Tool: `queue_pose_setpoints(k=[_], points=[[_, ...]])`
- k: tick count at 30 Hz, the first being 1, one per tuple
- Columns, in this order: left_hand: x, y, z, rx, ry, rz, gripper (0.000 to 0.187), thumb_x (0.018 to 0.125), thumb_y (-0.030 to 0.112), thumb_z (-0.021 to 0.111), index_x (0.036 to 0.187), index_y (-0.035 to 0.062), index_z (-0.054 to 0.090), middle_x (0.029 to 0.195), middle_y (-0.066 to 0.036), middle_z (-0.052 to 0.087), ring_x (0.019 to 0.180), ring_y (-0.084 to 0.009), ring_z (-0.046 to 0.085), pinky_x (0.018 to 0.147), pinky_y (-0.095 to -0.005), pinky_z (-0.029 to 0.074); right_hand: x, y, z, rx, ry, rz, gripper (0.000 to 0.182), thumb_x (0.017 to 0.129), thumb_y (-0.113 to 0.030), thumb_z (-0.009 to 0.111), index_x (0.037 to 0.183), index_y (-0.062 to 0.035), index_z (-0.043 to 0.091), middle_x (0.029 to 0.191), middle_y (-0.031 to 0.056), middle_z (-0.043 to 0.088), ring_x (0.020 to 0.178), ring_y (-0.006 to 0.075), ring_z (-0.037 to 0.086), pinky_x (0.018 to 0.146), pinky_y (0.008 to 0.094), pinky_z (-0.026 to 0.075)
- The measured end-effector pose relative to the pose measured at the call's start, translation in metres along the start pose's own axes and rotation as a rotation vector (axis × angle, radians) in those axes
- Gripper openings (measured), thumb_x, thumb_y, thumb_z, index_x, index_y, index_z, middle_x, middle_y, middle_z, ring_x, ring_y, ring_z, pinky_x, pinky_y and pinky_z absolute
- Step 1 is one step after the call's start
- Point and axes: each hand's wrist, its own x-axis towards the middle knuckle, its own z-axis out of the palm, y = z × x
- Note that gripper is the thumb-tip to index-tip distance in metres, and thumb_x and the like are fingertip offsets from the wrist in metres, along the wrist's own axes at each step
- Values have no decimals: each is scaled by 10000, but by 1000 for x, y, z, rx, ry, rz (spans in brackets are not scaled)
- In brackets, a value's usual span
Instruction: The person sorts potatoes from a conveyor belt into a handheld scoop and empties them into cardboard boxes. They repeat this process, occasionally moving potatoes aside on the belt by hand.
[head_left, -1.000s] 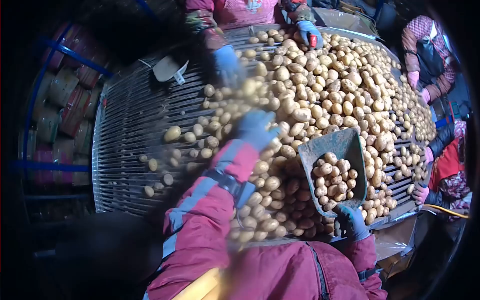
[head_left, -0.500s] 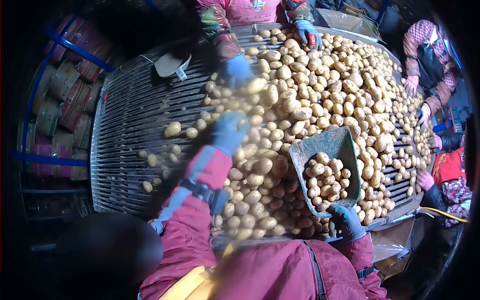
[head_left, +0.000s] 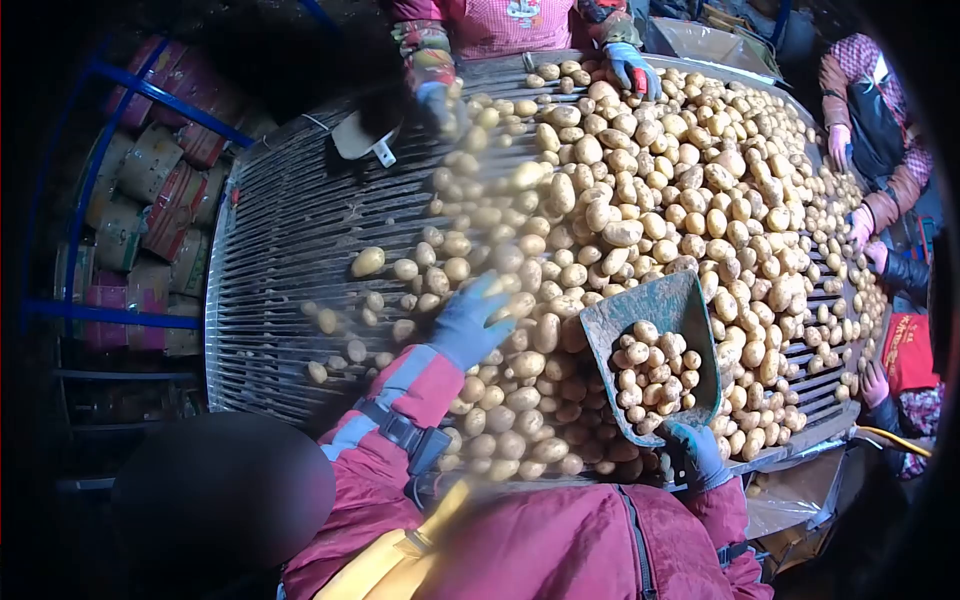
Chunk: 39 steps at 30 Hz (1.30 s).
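My left hand (head_left: 470, 322), in a blue-grey glove, reaches over the near left part of the potato heap. Its fingers are spread and touch potatoes (head_left: 512, 420) at their tips. In my right hand (head_left: 697, 452), gloved too, is the handle of a green scoop (head_left: 665, 302), with the fingers wrapped round it. The scoop rests on the heap, its open end pointing away from me. Several small potatoes (head_left: 655, 375) lie inside it.
The heap covers the right of a slatted table (head_left: 290, 240); a white scoop-like object (head_left: 355, 138) lies far left. Across from me a co-worker's gloved hands (head_left: 632, 70) work the potatoes. More hands (head_left: 860, 228) are at the right edge. Cartons (head_left: 150, 160) stand behind a blue frame (head_left: 120, 315).
My left hand has come back towards me, and its fingers are now spread. The co-worker's hand opposite has swept left, with potatoes blurred around it. The scoop stays in my right hand.
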Motion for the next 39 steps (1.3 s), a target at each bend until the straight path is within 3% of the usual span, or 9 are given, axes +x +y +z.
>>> queue_pose_setpoints(k=[3,6,9,13,14,20,23,32,39], points=[[20,-8,-27,-462,-163,-458,297,924,260,685,1180,115,725,1201,-125,693,1116,-266,651,972,-351,507,-4,-9,8,-37,16,-25,257,914,-234,640,916,11,719,712,54,662,566,123,611,489,260,440],[53,-50,-29,-228,53,-552,331,945,378,603,1110,121,731,994,-115,731,875,-298,692,808,-412,540,-6,-9,9,9,-42,-49,257,913,-236,641,909,8,720,716,46,658,570,121,605,493,261,435],[83,-102,-10,-171,161,-349,298,941,342,590,1103,141,740,952,-126,732,846,-296,693,792,-423,543,-5,-5,9,-29,-26,-73,249,908,-233,649,905,6,718,719,48,654,570,124,601,492,263,433],[129,-116,6,-184,93,-449,283,910,328,621,1086,142,741,971,-155,730,886,-343,694,812,-444,542,6,16,1,73,16,21,223,899,-217,656,872,-3,711,734,14,635,600,103,564,524,260,415],[141,-128,18,-90,76,-465,289,899,326,642,1102,144,738,999,-155,730,917,-358,692,835,-445,542,8,18,1,92,3,19,215,912,-239,664,891,-24,674,607,71,630,426,185,599,383,261,423],[163,-155,44,293,-18,-390,280,870,356,665,1052,160,745,1008,-187,729,930,-367,699,821,-474,551,-14,-17,17,62,-4,44,192,896,-231,684,920,-43,711,698,10,643,520,95,552,461,237,382],[172,-158,33,-116,-59,-545,265,852,328,693,1053,165,751,983,-171,736,905,-353,707,815,-455,554,-15,-24,23,92,6,15,205,895,-192,638,893,9,676,558,90,602,371,172,540,344,273,401],[175,-144,44,301,-48,-356,267,889,416,640,1097,281,738,1066,-145,729,984,-366,687,859,-469,553,-10,-15,15,74,-23,131,238,915,-259,666,858,-33,714,657,22,641,510,97,576,459,245,409],[178,-158,47,100,-181,-295,319,921,378,613,1161,181,689,1077,-150,697,970,-414,658,872,-477,533,-8,-17,21,51,-3,55,182,891,-179,652,888,1,673,601,86,629,427,171,587,362,277,418]])
